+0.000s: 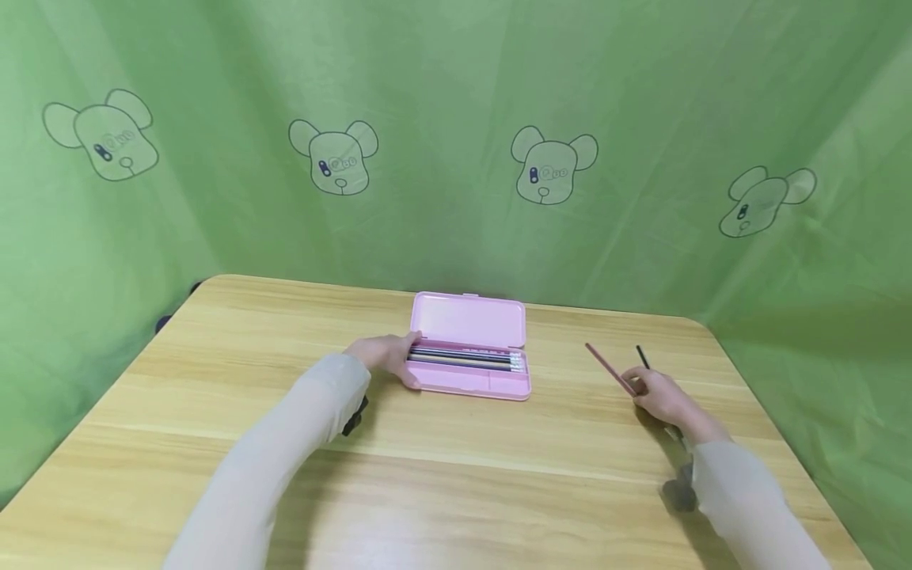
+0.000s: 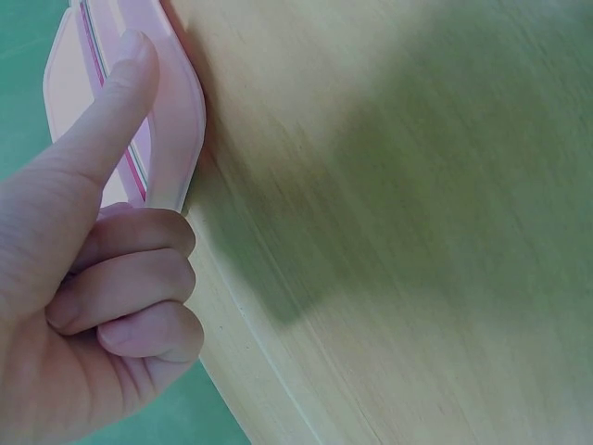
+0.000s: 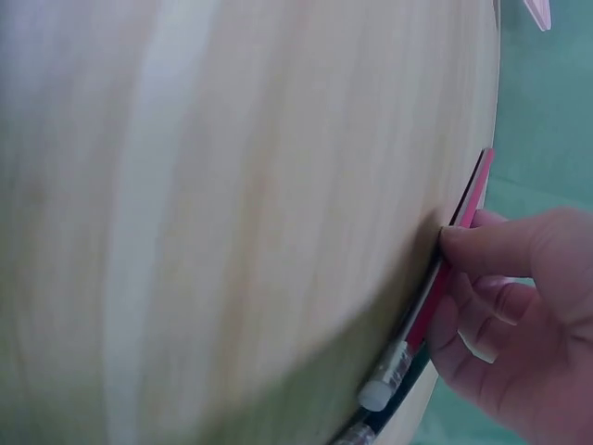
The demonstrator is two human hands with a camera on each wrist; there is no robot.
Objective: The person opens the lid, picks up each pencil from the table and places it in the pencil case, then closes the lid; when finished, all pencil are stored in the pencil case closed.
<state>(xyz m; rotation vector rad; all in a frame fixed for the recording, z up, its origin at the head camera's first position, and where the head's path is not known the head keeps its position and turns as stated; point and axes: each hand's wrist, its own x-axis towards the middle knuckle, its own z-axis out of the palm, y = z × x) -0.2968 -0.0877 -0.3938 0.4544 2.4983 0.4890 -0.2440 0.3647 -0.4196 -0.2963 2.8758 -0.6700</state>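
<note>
A pink pencil case [image 1: 470, 319] lies open at the middle of the wooden table [image 1: 456, 475], with several pencils [image 1: 463, 358] in its tray. My left hand [image 1: 390, 356] grips the case's left end. In the left wrist view one finger [image 2: 111, 102] lies straight on the case's rim [image 2: 176, 120] and the other fingers are curled. To the right, my right hand [image 1: 659, 393] pinches a red pencil [image 1: 608, 367] low on the tabletop; its white eraser end [image 3: 375, 394] shows. A black pencil [image 1: 643, 357] runs beside it into the same hand; I cannot tell if it is held.
A green cloth with bear outlines [image 1: 549, 170] hangs round the table on three sides. The table's right edge [image 1: 755, 396] is close to my right hand. Bare wood [image 1: 214, 372] lies left of the case and in front of it.
</note>
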